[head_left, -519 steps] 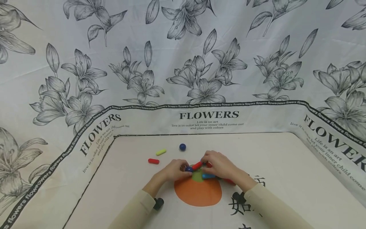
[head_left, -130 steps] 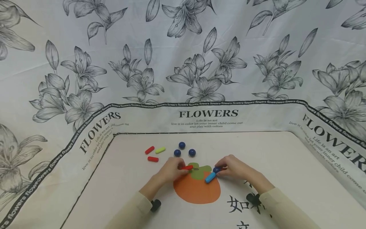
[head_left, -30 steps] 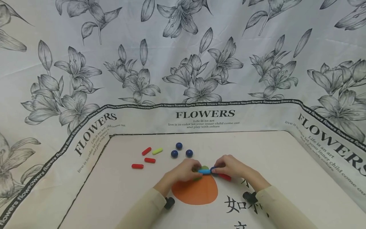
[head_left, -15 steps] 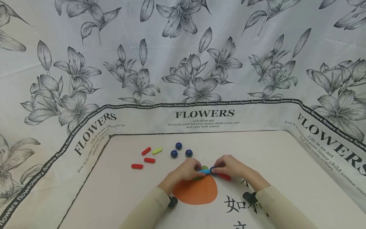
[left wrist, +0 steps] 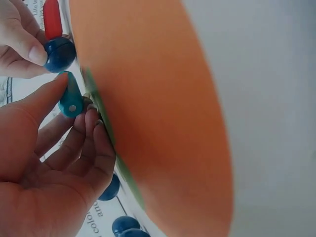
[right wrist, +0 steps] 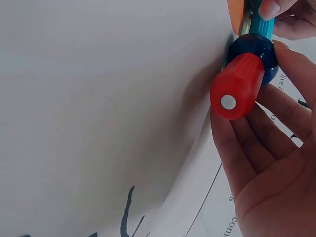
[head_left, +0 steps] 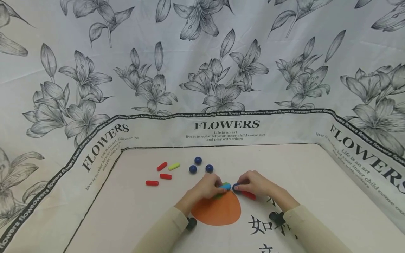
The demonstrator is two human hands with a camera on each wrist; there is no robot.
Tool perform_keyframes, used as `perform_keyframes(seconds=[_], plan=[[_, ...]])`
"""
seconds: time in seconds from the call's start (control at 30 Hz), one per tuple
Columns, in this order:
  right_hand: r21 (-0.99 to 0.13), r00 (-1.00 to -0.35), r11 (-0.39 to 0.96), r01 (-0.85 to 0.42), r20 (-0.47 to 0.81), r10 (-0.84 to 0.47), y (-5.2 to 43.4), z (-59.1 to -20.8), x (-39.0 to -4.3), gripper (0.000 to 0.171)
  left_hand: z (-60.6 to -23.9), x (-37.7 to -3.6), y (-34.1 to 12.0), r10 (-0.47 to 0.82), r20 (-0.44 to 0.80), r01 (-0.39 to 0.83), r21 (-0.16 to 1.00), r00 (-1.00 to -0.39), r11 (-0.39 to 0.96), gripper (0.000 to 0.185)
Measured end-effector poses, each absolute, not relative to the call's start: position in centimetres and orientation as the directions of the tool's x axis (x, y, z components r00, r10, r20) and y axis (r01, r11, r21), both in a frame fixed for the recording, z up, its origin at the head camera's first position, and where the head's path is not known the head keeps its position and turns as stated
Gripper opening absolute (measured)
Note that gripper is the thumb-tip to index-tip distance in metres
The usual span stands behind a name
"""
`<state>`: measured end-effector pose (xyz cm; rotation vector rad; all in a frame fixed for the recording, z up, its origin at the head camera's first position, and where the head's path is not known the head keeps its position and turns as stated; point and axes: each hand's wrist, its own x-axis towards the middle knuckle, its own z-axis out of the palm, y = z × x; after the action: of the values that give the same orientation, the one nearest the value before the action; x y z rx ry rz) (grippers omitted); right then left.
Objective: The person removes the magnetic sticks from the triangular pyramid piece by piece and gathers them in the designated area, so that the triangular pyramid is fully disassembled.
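My left hand (head_left: 219, 187) pinches a short cyan stick (head_left: 226, 185) between thumb and fingers, over the green top of the orange fruit print (head_left: 216, 211). Right beside it, my right hand (head_left: 238, 185) grips a dark blue ball (head_left: 235, 187) with a red stick (head_left: 249, 195) stuck on its near side. In the left wrist view the cyan stick (left wrist: 71, 98) sits just below the ball (left wrist: 59, 53), and I cannot tell whether they touch. The right wrist view looks along the red stick (right wrist: 239, 86) to the ball (right wrist: 254, 49) and the cyan stick (right wrist: 261, 24) behind it.
Loose on the cloth at the back left lie three red sticks (head_left: 166, 176), a yellow-green stick (head_left: 174, 166) and three blue balls (head_left: 198, 160). The flower-printed cloth (head_left: 227, 126) rises like a wall behind and at both sides.
The cyan stick lay level between my hands; now it shows shorter, tipped up under my left fingers. Over the longer span, more red sticks and blue balls have come to lie at the back left.
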<state>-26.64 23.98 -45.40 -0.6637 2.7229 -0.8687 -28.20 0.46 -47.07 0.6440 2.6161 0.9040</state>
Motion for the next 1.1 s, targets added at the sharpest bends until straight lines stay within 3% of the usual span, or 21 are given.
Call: perform_keyframes(seconds=[0.3,0.67,1.1], plan=[[-0.583,-0.887,0.736,-0.345,-0.055,-0.459,23.9,-45.5,-26.8,0.020,-47.0,-27.8,-2.3,0.499,-0.073,0.339,0.649,-0.864,0.681,0.017],[-0.585,-0.891,0.744,-0.322,-0.077,-0.447,24.0,-45.6,-26.7,0.018,-47.3,-27.4,-9.3,0.335,-0.125,0.169,0.672,-0.934,0.721,0.016],[-0.588,-0.899,0.753,-0.296,-0.094,-0.427,23.6,-45.8,-26.8,0.019,-47.5,-27.2,-15.0,0.178,-0.063,0.104,0.605,-0.982,0.790,0.016]])
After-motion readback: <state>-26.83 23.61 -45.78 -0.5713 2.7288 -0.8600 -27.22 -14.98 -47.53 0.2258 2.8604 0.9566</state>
